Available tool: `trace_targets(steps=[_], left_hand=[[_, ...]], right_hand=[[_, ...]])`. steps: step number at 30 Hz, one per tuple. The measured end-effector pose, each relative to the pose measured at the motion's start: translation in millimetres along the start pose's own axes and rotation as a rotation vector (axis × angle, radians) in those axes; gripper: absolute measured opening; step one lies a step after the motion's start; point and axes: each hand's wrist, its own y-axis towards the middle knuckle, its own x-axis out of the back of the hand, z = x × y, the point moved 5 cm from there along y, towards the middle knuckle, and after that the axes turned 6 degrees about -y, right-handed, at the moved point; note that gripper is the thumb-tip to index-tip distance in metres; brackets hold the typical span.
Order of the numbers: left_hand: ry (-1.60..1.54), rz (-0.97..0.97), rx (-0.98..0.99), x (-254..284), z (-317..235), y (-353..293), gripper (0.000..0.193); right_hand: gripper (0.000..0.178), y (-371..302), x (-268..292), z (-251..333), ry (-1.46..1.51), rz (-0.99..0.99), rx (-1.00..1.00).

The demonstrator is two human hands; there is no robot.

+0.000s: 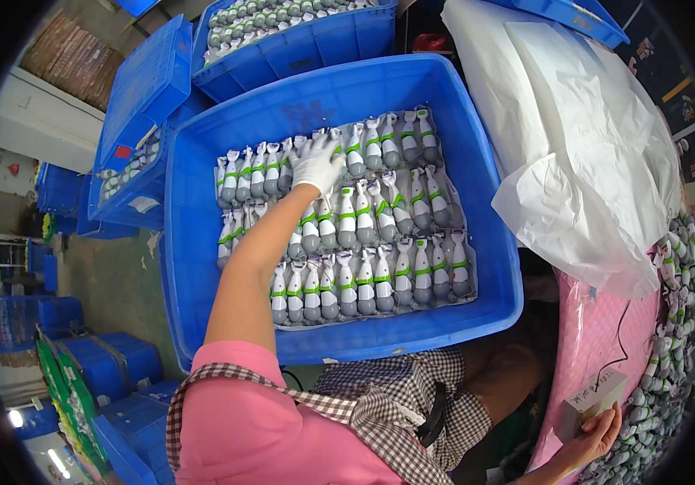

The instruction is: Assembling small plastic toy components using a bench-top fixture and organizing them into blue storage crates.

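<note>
In the head view, the gloved left hand (318,167) lies at upper centre, fingers spread over white-and-grey figures (347,216) filling the middle of a blue crate (396,87); any grip is hidden. At lower right, the right hand (600,430) touches a small box (596,398); whether it grips, I cannot tell.

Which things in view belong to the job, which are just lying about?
Likely job:
- bottle-shaped pieces under the gloved left hand
- blue bin holding them
- small box at right hand

Apparently lying about:
- white sheeting
- blue crates, lower left
</note>
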Motion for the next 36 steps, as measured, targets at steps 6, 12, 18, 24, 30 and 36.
trace_targets(steps=[6, 12, 18, 24, 30, 36], left_hand=[[0.077, 0.038, -0.018, -13, -8, 8, 0.047], [0.067, -0.057, -0.099, -26, -30, 17, 0.046], [0.038, -0.125, -0.105, -42, -33, 20, 0.045], [0.065, -0.145, -0.088, -52, -51, 24, 0.047], [0.076, -0.093, -0.023, -43, -46, 28, 0.052], [-0.923, -0.186, -0.311, 38, -153, -17, 0.029]], right_hand=[[0.023, 3, 4, -7, 0.05, 0.001, 0.017], [0.022, 2, -10, 14, -0.106, 0.011, 0.019], [0.025, -4, -12, 13, -0.052, -0.006, 0.004], [0.022, -4, 0, 14, -0.061, -0.002, 0.041], [0.018, -2, -15, 12, 0.075, 0.06, 0.002], [0.016, 7, -31, 45, 0.018, 0.093, -0.067]])
